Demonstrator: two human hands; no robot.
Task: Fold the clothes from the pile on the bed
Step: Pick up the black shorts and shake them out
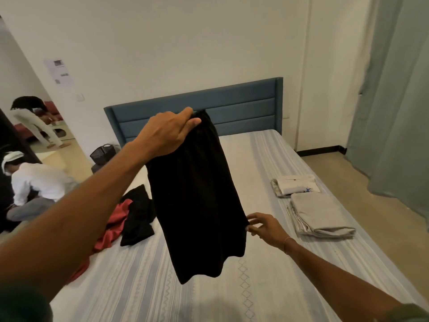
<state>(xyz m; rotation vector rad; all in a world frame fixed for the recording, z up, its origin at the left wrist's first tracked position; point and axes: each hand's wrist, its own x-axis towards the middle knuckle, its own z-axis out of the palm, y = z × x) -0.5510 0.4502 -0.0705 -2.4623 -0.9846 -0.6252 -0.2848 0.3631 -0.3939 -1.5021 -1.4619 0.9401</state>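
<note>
L hand grips 1 black garment; 2 folded stacks.

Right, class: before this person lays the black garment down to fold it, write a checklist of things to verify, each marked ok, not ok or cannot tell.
1. Left hand grips the top of the black garment: ok.
2. Right hand has hold of the garment's side edge: cannot tell; fingertips are at the edge.
3. Garment hangs off the bed: ok.
4. Bare striped space below to lay it: ok.
5. Folded stacks lie apart to the right: ok.
6. Unfolded pile lies out of the way: ok, to the left.
</note>
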